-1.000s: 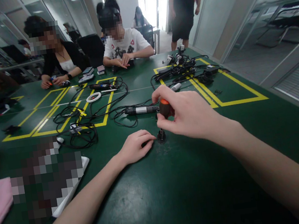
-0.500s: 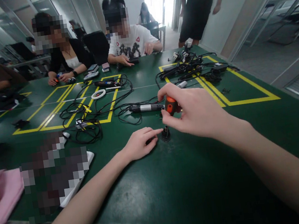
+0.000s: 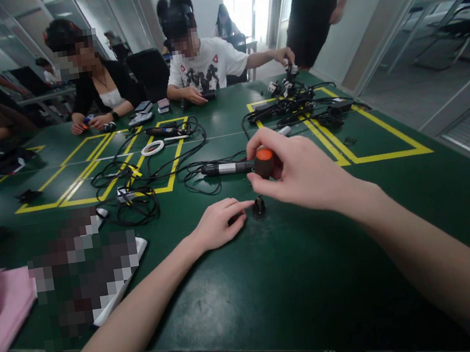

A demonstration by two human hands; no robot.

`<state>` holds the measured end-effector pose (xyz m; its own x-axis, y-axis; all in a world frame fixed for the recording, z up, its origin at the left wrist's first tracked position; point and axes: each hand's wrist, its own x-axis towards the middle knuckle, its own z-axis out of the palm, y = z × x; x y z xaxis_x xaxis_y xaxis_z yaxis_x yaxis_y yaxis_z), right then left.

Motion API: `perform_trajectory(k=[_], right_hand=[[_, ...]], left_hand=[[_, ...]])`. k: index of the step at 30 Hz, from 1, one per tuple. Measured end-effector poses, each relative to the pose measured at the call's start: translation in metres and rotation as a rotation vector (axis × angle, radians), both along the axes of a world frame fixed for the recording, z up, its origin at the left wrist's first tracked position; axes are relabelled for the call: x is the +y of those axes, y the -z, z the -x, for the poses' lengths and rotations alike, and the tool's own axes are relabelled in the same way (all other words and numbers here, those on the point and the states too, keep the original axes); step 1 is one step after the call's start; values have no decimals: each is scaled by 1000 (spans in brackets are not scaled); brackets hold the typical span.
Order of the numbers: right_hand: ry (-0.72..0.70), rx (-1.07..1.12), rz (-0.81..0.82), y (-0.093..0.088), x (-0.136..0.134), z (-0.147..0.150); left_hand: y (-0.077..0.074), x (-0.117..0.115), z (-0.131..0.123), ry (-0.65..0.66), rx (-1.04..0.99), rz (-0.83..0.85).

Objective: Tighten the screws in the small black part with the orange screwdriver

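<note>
My right hand point(image 3: 293, 168) is closed in a pinch around a screwdriver point(image 3: 265, 163) with an orange-and-black handle. Its tip is hidden from me; the grip hangs just above a small round black part point(image 3: 259, 210). That part stands on the green table, with a short metallic piece upright in its middle. Beside it, my left hand point(image 3: 223, 223) rests on the tabletop, index finger stretched out so its tip meets the black part's left side. The thumb is apart and the other fingers are loosely bent.
Behind my hands lies a black pen-shaped electric tool point(image 3: 225, 168) with its cord. Coiled cables point(image 3: 134, 202), a white ring point(image 3: 153, 148) and a heap of black tools point(image 3: 290, 104) lie among yellow tape lines. Pixelated flat items are at left. Several people sit around the table.
My right hand has tilted the screwdriver handle so its orange end shows more. My left hand stays at the black part. Across the table, a person's arm has reached out to the tool heap.
</note>
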<state>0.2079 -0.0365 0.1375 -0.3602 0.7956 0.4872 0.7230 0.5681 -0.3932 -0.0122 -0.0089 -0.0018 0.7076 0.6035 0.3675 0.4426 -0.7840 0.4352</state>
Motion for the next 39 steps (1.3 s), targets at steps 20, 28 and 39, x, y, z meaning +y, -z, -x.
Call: perform_trajectory(k=[20,28,39], right_hand=[[-197,464,306,55,6,-12],[-127,719,312,73,3,-10],[-155,1073,490,87,-7,-5]], left_hand=[[1,4,1,19,-5,-11],[-2,4,2,23,14,-10],[-1,5,1,26,-1,-16]])
